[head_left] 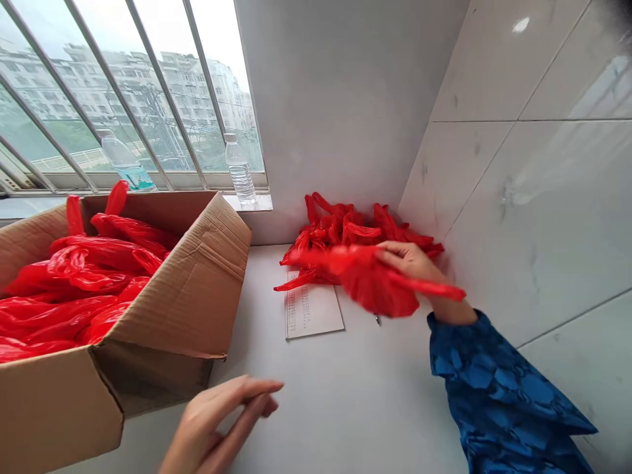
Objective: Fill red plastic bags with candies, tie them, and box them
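Right hand (413, 264) pinches one red bag (379, 288), not yet set down, over the notepad (318, 315); left hand (220, 420) empty, fingers loose; bag pile (340, 227) sits by the wall (340, 99), box (190, 286) looks well filled with more.

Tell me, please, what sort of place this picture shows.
Probably an indoor work corner, though whether home or workshop I cannot tell: a cardboard box holds red bags, a paper with rows of writing lies on the white surface, and there is a barred window.
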A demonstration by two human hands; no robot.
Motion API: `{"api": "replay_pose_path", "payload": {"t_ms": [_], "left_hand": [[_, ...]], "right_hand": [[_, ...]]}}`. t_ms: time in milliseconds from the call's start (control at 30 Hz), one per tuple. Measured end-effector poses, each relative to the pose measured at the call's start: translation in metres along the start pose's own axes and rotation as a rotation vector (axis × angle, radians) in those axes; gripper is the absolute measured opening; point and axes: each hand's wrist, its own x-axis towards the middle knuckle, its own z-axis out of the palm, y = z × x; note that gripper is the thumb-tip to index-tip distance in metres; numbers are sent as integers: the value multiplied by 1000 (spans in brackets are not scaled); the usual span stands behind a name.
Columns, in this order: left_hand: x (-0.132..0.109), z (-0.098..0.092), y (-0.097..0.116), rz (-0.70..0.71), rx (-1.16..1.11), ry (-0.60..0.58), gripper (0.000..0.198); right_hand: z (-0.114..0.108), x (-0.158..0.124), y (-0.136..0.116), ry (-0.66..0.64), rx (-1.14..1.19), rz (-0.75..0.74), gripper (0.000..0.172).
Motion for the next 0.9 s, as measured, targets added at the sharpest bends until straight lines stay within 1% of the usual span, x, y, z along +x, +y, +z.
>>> {"api": "replay_pose_path", "payload": {"t_ms": [33,100,133,167,233,267,300,333,367,400,433,467,500,533,567,600,667,733,767,833,900], "left_hand": [[12,7,1,4,-23,-49,20],[32,19,-1,2,-17,-65,18],[39,24,-3,-18,-1,-26,17],[45,27,-5,-42,20,58,16],[54,33,-8,-70,85,265,16],[57,35,-9,-60,130,330,14],[61,39,-10,-37,187,333,13],[64,43,-11,-10,248,265,18],[67,47,-12,6,304,152,24],[70,52,-14,-4,347,25,29],[72,57,-17,-45,368,-70,28],[73,62,-21,-107,363,-122,23],[74,66,-25,-175,328,-134,20],[74,69,-29,-238,269,-116,19],[74,72,-32,-287,193,-84,20],[74,74,-36,-317,108,-51,22],[74,79,-41,-335,-58,1,25],[73,84,-45,-334,-184,35,27],[73,86,-47,-331,-232,49,27],[72,90,-52,-320,-278,82,28],[71,92,-57,-311,-267,126,28]], "right_hand": [[15,-7,0,-109,17,-3,26],[44,-16,5,-301,65,3,28],[58,-20,10,-389,82,-7,30],[71,-22,16,-450,94,-18,31],[91,-25,27,-503,100,-27,29],[98,-26,31,-508,98,-29,27],[103,-28,32,-508,98,-26,25],[106,-30,32,-495,86,-27,23],[107,-33,29,-459,51,-38,22],[106,-37,24,-390,-13,-65,22],[104,-42,18,-288,-102,-108,21],[102,-48,11,-160,-207,-168,20],[100,-55,4,-16,-304,-236,18],[99,-63,-1,100,-363,-295,16],[100,-70,-5,177,-382,-345,15],[102,-76,-6,190,-386,-373,15],[113,-85,0,88,-434,-361,14],[126,-89,12,-21,-568,-251,7],[132,-89,19,-59,-634,-189,9],[141,-86,30,-112,-702,-109,13],[140,-83,35,-158,-656,-101,6]]}}
